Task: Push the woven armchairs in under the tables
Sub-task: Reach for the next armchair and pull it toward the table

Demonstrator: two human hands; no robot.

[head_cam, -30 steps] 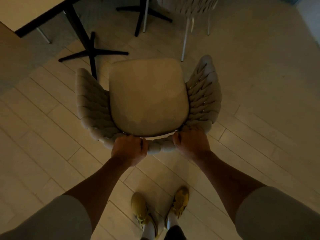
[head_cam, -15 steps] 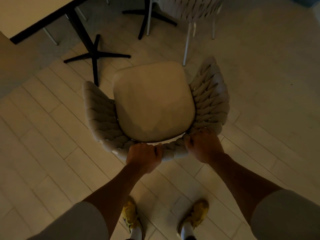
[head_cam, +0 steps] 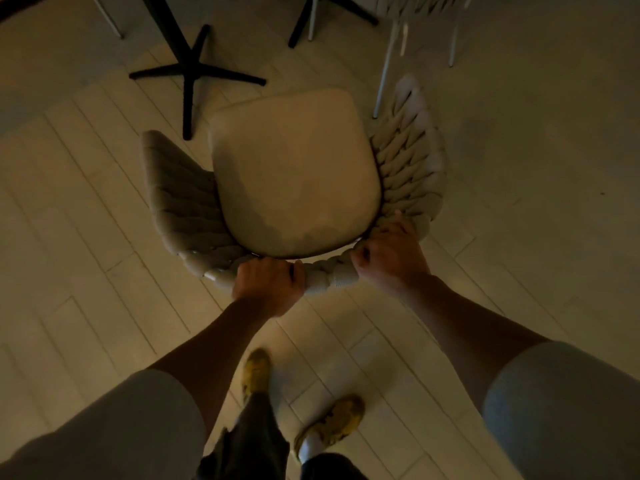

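A beige woven armchair [head_cam: 291,174] with a pale seat cushion stands in front of me on the plank floor, its back towards me. My left hand [head_cam: 268,285] grips the braided top of the backrest at its middle. My right hand [head_cam: 391,258] grips the same rim further right, where it curves into the armrest. Beyond the chair, at the upper left, rises the table's black cross-shaped pedestal foot [head_cam: 190,71]; only a sliver of the tabletop shows at the top left corner.
A second woven armchair [head_cam: 415,8] on thin white legs stands at the top right, close to my chair's right arm. Another black table foot [head_cam: 329,12] sits at top centre. My two yellow shoes [head_cam: 332,420] are on the floor below.
The chair has moved forward and closer to the black table foot. I have stepped after it, and the tabletop has almost left the view. Both hands keep their grip.
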